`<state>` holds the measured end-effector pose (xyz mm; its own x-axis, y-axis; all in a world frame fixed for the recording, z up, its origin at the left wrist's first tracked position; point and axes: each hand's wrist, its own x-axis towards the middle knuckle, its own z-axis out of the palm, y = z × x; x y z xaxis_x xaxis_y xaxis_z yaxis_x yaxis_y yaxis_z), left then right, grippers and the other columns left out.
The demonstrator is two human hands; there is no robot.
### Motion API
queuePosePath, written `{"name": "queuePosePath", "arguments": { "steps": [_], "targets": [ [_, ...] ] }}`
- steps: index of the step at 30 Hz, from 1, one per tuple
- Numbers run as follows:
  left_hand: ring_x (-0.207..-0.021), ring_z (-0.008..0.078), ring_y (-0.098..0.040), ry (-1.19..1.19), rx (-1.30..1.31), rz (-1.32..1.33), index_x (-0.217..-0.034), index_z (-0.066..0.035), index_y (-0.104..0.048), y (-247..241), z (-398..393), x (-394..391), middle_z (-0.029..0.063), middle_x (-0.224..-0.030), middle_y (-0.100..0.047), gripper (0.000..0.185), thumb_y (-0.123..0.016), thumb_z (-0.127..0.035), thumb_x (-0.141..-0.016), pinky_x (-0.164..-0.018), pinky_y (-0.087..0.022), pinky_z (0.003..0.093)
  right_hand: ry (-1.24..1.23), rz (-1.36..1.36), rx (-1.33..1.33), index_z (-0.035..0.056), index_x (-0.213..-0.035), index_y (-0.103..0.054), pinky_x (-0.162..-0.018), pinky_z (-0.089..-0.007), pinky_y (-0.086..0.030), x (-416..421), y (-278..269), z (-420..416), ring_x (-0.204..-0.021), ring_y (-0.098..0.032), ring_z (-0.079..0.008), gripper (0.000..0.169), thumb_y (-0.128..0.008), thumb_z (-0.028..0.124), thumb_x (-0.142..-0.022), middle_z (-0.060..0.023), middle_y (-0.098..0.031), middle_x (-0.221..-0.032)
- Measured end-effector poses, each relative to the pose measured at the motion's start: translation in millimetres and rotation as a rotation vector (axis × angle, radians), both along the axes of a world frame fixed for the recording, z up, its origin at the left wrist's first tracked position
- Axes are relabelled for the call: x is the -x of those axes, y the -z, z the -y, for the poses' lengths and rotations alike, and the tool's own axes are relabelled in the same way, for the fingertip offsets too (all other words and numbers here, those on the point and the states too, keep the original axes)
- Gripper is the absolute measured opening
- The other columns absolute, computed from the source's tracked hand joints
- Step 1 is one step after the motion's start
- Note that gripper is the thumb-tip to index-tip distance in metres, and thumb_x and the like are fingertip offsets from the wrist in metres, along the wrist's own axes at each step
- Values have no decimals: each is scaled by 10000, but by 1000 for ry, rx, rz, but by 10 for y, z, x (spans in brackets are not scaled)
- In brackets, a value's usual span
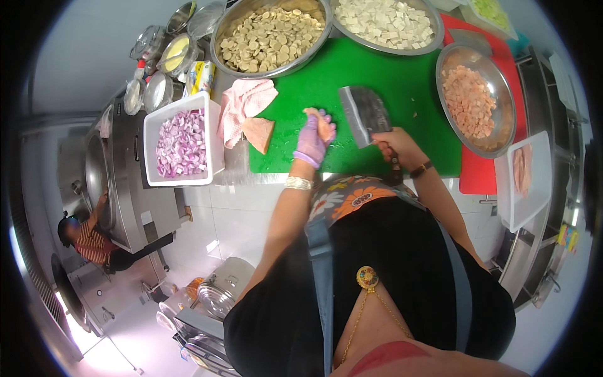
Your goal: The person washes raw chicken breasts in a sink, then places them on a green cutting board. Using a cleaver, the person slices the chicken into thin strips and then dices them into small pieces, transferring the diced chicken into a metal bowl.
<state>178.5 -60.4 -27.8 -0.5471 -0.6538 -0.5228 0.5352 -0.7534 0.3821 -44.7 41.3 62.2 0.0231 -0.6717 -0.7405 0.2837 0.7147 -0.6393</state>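
Over the green cutting board [292, 160], my left hand [314, 136], in a purple glove, is closed around a piece of raw meat [323, 126]. Bare of any glove, my right hand [395, 145] grips a cleaver [365, 113] by its dark handle; the broad blade points away from me, to the right of the meat. A pale pink chunk of raw meat [259, 134] lies at the board's left edge, touching a pink checked cloth [245, 106]. At the right, a steel bowl [500, 101] holds diced pink meat [468, 101].
Behind the board stand steel bowls of sliced rounds [273, 40] and white cubes [384, 23]. A white bin of chopped red onion [183, 146] is left. On the right are a red board [478, 176] and a white tub [532, 188] with meat. Another person [94, 240] is far left.
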Motion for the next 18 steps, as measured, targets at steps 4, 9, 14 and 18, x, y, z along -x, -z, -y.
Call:
{"name": "queuePosePath", "arguments": {
  "steps": [4,9,14,18],
  "targets": [
    [-842,192,-555,156,782,931,-1093,-79,-578,-154,-15,-45,67,-934,-558,230,-561,-172,-883,-734,-476,324,1,-386,64,15,-654,-568,-389,-288,-396,244,35,-168,-414,-502,-133,247,-632,212,-789,-54,-516,-512],
    [-923,277,-535,252,1742,1280,-1004,-155,-681,-234,-181,131,98,-923,-588,345,-636,2,-700,-846,-434,352,-268,-1352,330,-57,-680,-595,-521,-371,-508,176,322,-349,-518,-630,-261,363,-572,285,-800,-169,-569,-501],
    [-1090,281,-470,111,1343,1288,-1186,-124,-540,-162,-508,-70,114,-1149,-517,625,-733,16,-608,-960,-395,350,-286,-890,18,-41,-681,-617,-616,-436,-519,244,214,-421,-584,-623,-359,361,-556,297,-792,-200,-594,-572],
    [-983,285,-535,-67,1048,1171,-1042,-50,-604,-63,-499,-102,140,-1053,-572,362,-679,13,-693,-890,-432,346,-383,-1269,324,-30,-676,-614,-619,-463,-513,41,278,-404,-630,-608,-405,330,-554,276,-786,-236,-606,-665]
  ]
}}
